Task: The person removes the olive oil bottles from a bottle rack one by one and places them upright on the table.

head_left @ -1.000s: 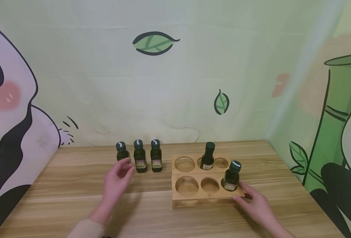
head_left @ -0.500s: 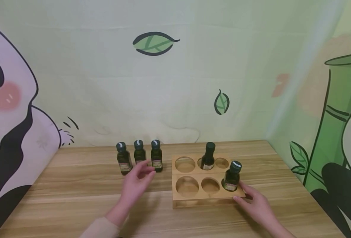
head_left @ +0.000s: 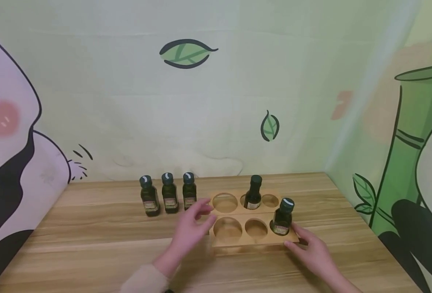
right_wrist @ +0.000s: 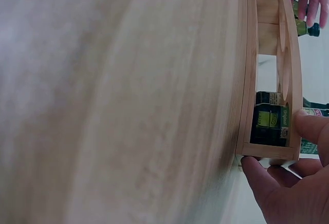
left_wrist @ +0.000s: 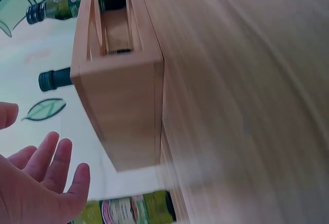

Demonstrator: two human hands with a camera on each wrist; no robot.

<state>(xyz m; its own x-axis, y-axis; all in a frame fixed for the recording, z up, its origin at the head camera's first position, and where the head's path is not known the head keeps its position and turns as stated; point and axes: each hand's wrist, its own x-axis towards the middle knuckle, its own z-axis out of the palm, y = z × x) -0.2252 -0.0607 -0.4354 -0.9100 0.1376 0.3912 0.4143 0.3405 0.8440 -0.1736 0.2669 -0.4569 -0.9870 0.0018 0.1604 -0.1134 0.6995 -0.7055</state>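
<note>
1. At the right end of the wooden rack (head_left: 243,215), the right hand (head_left: 313,250) grips the near corner, its thumb on the top board and its fingers curled round the end panel.
2. Just beside the rack's left end, the left hand (head_left: 192,224) hangs with fingers loosely bent, well parted from the thumb and holding nothing; the left wrist view shows a gap between hand and wood.
3. The rack stands on the table (head_left: 102,224), right of centre, with a far and a near row of round holes.
4. A slim-necked bottle (head_left: 254,195) leans slightly right in the far row's middle hole; a wide-capped bottle (head_left: 283,217) sits in the near row's right hole, also tilted a little right.
5. Left of the rack, toward the table's far edge, the leftmost bottle (head_left: 149,199), the centre bottle (head_left: 170,195) and the rightmost bottle (head_left: 189,195) stand upright in a row, apart from each other.
6. Behind the table hangs a pale green backdrop (head_left: 128,101) with printed leaves.
</note>
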